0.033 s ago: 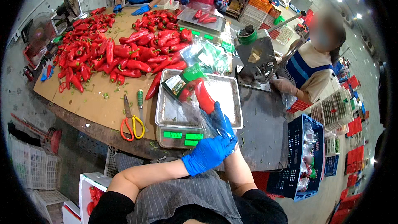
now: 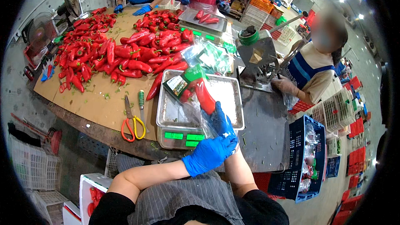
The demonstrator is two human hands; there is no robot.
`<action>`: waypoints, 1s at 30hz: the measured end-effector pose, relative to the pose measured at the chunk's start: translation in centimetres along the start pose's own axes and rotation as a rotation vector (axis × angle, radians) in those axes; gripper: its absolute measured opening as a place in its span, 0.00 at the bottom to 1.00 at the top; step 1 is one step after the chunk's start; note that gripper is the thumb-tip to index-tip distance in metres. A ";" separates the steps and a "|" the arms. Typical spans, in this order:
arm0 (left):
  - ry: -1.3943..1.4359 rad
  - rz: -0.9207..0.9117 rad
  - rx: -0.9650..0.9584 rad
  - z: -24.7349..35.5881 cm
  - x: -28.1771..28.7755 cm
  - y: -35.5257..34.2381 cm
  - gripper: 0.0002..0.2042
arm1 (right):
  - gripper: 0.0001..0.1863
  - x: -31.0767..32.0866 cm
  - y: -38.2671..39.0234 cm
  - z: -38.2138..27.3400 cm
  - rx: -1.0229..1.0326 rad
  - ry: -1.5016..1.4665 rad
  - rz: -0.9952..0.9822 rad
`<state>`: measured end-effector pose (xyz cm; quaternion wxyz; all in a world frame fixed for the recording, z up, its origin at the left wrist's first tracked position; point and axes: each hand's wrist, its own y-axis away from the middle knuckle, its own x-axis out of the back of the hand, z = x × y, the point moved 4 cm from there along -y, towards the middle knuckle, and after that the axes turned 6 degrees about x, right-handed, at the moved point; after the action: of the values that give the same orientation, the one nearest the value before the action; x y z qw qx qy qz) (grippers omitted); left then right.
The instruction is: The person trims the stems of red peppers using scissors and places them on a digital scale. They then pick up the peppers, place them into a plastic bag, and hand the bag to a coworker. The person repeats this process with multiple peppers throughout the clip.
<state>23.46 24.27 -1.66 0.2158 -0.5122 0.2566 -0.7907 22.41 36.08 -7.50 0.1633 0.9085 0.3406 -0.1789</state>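
Observation:
A clear plastic bag with a green-and-black printed end holds long red peppers (image 2: 205,96), tilted above the metal tray (image 2: 166,118) of a weighing scale (image 2: 171,141). My right hand (image 2: 223,123), gloved in blue, is closed around the bag's lower end, with its fingers partly behind the film. Close by, my left hand (image 2: 210,154), also in a blue glove, has its fingers curled at the base of the right hand. Loose film of the bag runs down between the two hands, and its end is partly hidden there.
Left of the scale lie scissors (image 2: 134,127) and a green-handled knife (image 2: 141,98). Beyond them spreads a heap of red peppers (image 2: 125,52). Flat bags (image 2: 212,58) lie behind the tray. A co-worker (image 2: 314,66) handles a metal machine (image 2: 258,58) at right, above a blue crate (image 2: 296,158).

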 end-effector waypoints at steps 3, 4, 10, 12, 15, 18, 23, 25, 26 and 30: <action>0.039 -0.004 0.030 -0.5 -0.3 0.6 0.16 | 0.24 -0.7 -0.2 -1.0 0.105 0.250 0.064; -0.006 -0.051 0.039 -0.5 -0.3 0.5 0.17 | 0.24 -0.8 -0.3 -1.3 0.094 0.254 0.045; -0.003 -0.055 -0.024 1.1 -0.6 0.5 0.19 | 0.18 3.0 -5.1 3.1 0.079 -0.166 -0.026; 0.020 -0.086 -0.055 1.6 -0.3 0.7 0.20 | 0.19 2.3 -5.5 1.0 0.560 0.577 0.031; 0.037 -0.057 -0.018 0.9 0.1 0.9 0.21 | 0.17 -0.7 -6.8 0.4 0.438 0.397 0.004; 0.035 -0.072 -0.067 0.7 -0.5 1.6 0.21 | 0.21 -2.2 -6.2 -0.7 0.079 0.522 0.023; 0.159 -0.126 -0.038 -0.4 0.1 1.2 0.23 | 0.21 -1.5 -6.9 -1.6 0.258 0.978 0.075; 0.238 -0.159 -0.010 -1.9 1.1 1.5 0.26 | 0.24 -0.8 -4.2 -1.4 0.327 0.849 0.054; 0.274 -0.167 0.022 -2.8 1.9 1.6 0.27 | 0.24 0.6 -2.8 -0.9 0.356 0.792 0.011; 0.211 -0.128 0.326 -7.8 3.2 2.1 0.39 | 0.21 1.8 5.4 -2.6 0.320 0.731 -0.232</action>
<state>15.26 22.16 -3.45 0.2171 -0.4002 0.1134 -0.8831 27.85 34.29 -5.03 -0.1330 0.8818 0.4440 0.0877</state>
